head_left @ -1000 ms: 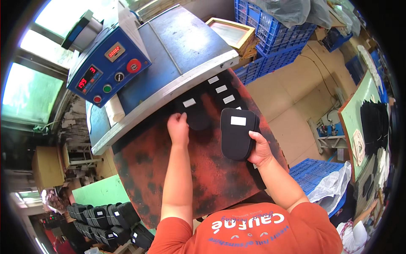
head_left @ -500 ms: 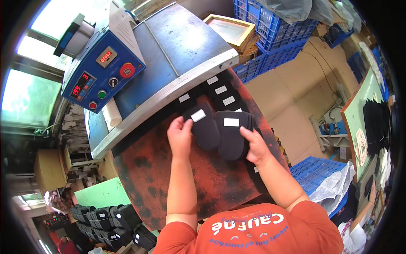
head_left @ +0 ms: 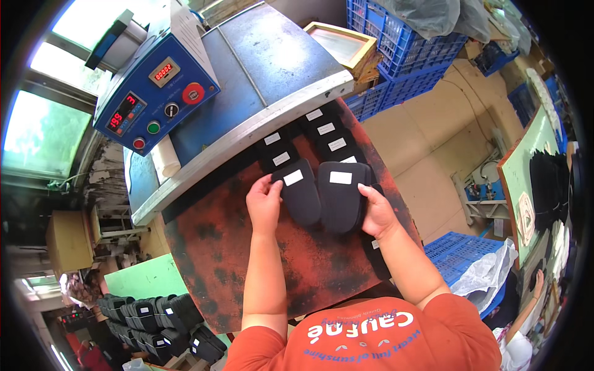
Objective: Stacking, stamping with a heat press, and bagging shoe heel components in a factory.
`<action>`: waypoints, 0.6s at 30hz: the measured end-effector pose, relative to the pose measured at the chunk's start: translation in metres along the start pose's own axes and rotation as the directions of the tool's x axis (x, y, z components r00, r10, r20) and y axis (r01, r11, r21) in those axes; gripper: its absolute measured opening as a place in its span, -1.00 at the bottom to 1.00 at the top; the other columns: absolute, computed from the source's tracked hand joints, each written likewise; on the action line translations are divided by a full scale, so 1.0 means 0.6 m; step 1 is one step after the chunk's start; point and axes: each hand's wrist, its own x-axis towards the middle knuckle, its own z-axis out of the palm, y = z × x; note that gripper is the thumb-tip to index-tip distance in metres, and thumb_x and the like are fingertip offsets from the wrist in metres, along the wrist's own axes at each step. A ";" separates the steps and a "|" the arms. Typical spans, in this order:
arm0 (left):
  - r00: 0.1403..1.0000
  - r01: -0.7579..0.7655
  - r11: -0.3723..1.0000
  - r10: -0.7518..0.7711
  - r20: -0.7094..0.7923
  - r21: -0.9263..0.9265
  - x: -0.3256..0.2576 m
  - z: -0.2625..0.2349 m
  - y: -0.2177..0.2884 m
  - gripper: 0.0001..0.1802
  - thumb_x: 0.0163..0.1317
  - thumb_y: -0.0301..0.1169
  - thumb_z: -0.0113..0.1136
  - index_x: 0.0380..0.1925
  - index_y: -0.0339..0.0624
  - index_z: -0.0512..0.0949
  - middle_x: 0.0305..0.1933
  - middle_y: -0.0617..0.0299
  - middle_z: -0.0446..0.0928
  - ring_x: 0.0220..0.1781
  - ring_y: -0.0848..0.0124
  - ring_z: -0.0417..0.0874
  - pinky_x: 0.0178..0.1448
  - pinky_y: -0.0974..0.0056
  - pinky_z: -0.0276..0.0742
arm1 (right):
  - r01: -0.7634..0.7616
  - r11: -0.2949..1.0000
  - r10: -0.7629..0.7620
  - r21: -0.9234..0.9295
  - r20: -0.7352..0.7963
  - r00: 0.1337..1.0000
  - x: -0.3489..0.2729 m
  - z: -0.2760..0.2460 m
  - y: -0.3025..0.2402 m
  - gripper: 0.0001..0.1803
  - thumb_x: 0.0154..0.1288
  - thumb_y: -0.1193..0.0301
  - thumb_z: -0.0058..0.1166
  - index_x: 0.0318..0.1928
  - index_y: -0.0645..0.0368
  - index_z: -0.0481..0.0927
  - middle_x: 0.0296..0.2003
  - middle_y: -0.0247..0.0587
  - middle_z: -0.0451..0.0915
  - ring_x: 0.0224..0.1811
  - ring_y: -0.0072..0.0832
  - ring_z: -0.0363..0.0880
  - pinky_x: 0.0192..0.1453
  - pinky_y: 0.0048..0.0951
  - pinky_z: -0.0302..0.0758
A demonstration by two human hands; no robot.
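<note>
My left hand (head_left: 265,199) pinches the upper left edge of a flat black pad (head_left: 301,196) with a rounded lower end and a white label. Close beside it, my right hand (head_left: 376,210) grips the right side of a small stack of similar black pads (head_left: 340,201), thumb near the top edge and fingers mostly hidden. Both sit over a red, black-stained board (head_left: 247,253). Beyond them, more labelled black pads (head_left: 326,130) lie in two overlapping rows reaching under the edge of a press plate (head_left: 266,117). Another dark pad (head_left: 375,250) shows partly below my right wrist.
A blue control box (head_left: 154,93) with red digits, knobs and buttons stands at the far left. Blue crates (head_left: 396,68) and a wooden frame (head_left: 343,46) are behind. More black pieces (head_left: 154,315) are piled lower left. At far right another person's hand (head_left: 538,281) shows.
My left hand's pad has come slightly nearer and straightened, uncovering another labelled pad in the left row. My right hand keeps hold of its stack. The view has shifted a little.
</note>
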 end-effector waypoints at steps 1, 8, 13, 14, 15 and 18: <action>0.999 0.039 0.995 -0.036 -0.040 0.090 0.010 -0.003 -0.003 -0.75 0.26 -0.52 0.24 -0.07 -0.37 0.60 -0.39 0.33 0.61 -0.46 0.64 0.51 -0.38 0.49 0.43 | 0.020 0.999 -0.022 -0.040 -0.047 0.999 -0.004 -0.002 -0.005 -0.52 0.39 0.44 0.08 0.29 0.22 0.38 0.18 -0.07 0.52 0.24 -0.22 0.52 0.32 -0.11 0.48; 0.995 -0.051 0.988 0.037 0.092 0.149 -0.069 0.015 -0.007 -0.64 0.23 -0.44 0.34 -0.02 -0.40 0.57 -0.34 0.25 0.61 -0.37 0.57 0.55 -0.28 0.43 0.49 | 0.052 0.939 -0.102 -0.339 -0.131 0.986 -0.011 -0.007 0.054 -0.50 0.38 0.39 0.18 0.28 0.14 0.39 0.13 -0.20 0.55 0.19 -0.37 0.52 0.30 -0.24 0.49; 0.999 0.036 0.999 -0.037 -0.029 -0.032 -0.085 0.002 -0.020 -0.71 0.27 -0.55 0.26 -0.02 -0.37 0.52 -0.37 0.32 0.59 -0.44 0.62 0.53 -0.38 0.47 0.49 | 0.049 0.990 -0.050 -0.133 -0.005 0.999 -0.036 -0.014 0.021 -0.51 0.50 0.23 -0.08 0.27 0.29 0.38 0.19 -0.06 0.51 0.23 -0.24 0.51 0.32 -0.14 0.46; 0.996 0.083 0.994 -0.085 -0.030 -0.068 -0.080 0.000 -0.025 -0.72 0.27 -0.53 0.26 -0.04 -0.37 0.50 -0.39 0.29 0.58 -0.49 0.59 0.53 -0.43 0.50 0.41 | 0.056 0.986 -0.058 -0.159 -0.008 0.998 -0.044 -0.016 0.010 -0.53 0.49 0.26 -0.05 0.27 0.28 0.38 0.18 -0.06 0.52 0.22 -0.23 0.52 0.30 -0.13 0.48; 0.997 0.066 0.997 -0.065 -0.035 0.034 -0.077 -0.003 -0.030 -0.71 0.27 -0.52 0.26 -0.04 -0.37 0.50 -0.38 0.28 0.58 -0.48 0.59 0.53 -0.42 0.50 0.42 | 0.059 0.979 -0.073 -0.196 -0.066 0.995 -0.050 -0.018 0.006 -0.54 0.47 0.29 -0.02 0.27 0.26 0.39 0.18 -0.06 0.52 0.21 -0.23 0.53 0.29 -0.12 0.50; 0.977 -0.152 0.901 0.199 -0.075 0.407 -0.087 0.000 -0.034 -0.67 0.26 -0.49 0.29 -0.01 -0.38 0.50 -0.37 0.26 0.58 -0.47 0.59 0.54 -0.41 0.48 0.45 | 0.155 0.933 -0.195 -0.326 -0.093 0.976 -0.062 -0.022 0.026 -0.54 0.43 0.39 0.06 0.28 0.22 0.39 0.16 -0.08 0.53 0.17 -0.23 0.56 0.26 -0.11 0.53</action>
